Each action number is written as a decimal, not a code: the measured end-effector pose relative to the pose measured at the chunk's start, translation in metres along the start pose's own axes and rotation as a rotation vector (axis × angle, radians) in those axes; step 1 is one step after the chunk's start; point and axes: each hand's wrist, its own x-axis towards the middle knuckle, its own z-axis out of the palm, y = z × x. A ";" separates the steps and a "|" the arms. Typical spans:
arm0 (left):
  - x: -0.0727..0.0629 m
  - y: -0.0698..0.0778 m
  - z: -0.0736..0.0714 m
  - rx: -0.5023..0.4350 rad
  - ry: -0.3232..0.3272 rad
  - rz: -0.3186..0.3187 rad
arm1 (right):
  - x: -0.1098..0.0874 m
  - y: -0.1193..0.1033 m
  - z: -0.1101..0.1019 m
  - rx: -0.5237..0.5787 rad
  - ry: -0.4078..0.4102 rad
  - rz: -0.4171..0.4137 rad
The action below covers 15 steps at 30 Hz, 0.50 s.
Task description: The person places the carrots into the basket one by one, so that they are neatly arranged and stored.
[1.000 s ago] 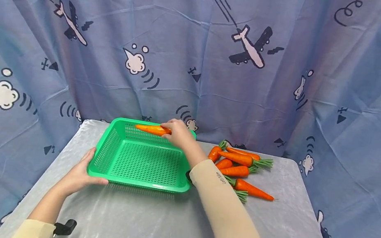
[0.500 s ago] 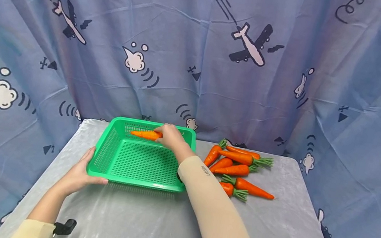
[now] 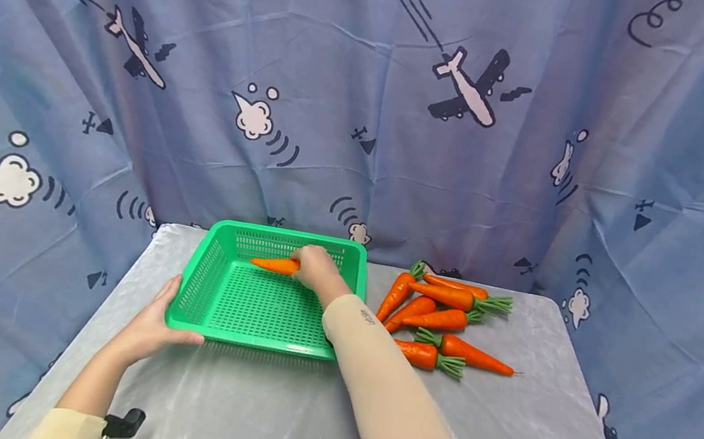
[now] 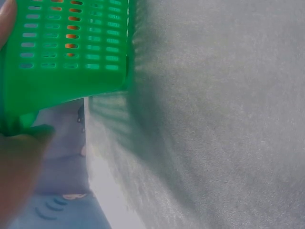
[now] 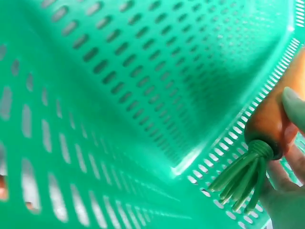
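Observation:
A green perforated plastic basket (image 3: 291, 234) stands on the table, left of centre. My left hand (image 3: 147, 334) holds it by the near left corner, thumb along the front side and fingers at the left side. In the left wrist view, orange shows through slots in the basket wall (image 4: 71, 82). Inside, near the back wall, my right hand (image 3: 318, 271) grips an orange carrot (image 3: 273, 265), its tip to the left and low over the basket floor. The right wrist view shows thumb and fingers round the carrot (image 5: 268, 119), just by its green stalks (image 5: 242, 177).
Several more carrots (image 3: 447, 319) with green stalks lie loosely piled to the right of the basket, beside my right forearm. A pale grey cloth (image 3: 238, 416) covers the table. A blue patterned curtain (image 3: 346, 80) hangs behind and at both sides.
My right hand has lowered the carrot from rim height at the back of the basket down towards its floor. The left hand keeps its place at the corner.

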 end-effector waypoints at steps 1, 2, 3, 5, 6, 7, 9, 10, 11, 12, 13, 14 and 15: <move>0.000 0.000 0.000 0.003 0.002 0.000 | 0.001 0.001 0.002 -0.021 -0.001 0.011; 0.000 0.001 0.000 0.004 0.003 0.002 | 0.001 0.002 0.005 -0.039 -0.002 0.025; -0.001 0.001 -0.001 0.007 0.004 0.002 | 0.002 0.003 0.006 -0.056 -0.003 0.039; -0.001 0.002 -0.001 0.009 0.004 0.004 | 0.003 0.005 0.010 -0.079 0.000 0.057; -0.001 0.002 -0.002 0.010 0.005 0.004 | 0.003 0.005 0.012 -0.089 0.002 0.063; -0.001 0.002 -0.002 0.009 0.005 0.006 | 0.003 0.006 0.013 -0.094 0.003 0.066; -0.001 0.002 -0.002 0.006 0.004 0.006 | 0.003 0.007 0.016 -0.108 0.006 0.063; -0.001 0.002 -0.001 0.004 0.004 0.007 | 0.003 0.008 0.017 -0.117 0.009 0.060; -0.001 0.002 -0.001 0.002 0.004 0.009 | 0.003 0.008 0.019 -0.125 0.012 0.058; -0.001 0.002 -0.001 0.000 0.005 0.010 | 0.003 0.009 0.020 -0.132 0.017 0.057; 0.000 0.001 0.000 -0.002 0.006 0.012 | 0.003 0.009 0.021 -0.135 0.020 0.057; 0.000 0.000 0.000 -0.001 0.007 0.013 | 0.003 0.010 0.022 -0.145 0.024 0.055; 0.000 0.000 0.000 -0.002 0.007 0.013 | 0.003 0.010 0.024 -0.157 0.030 0.055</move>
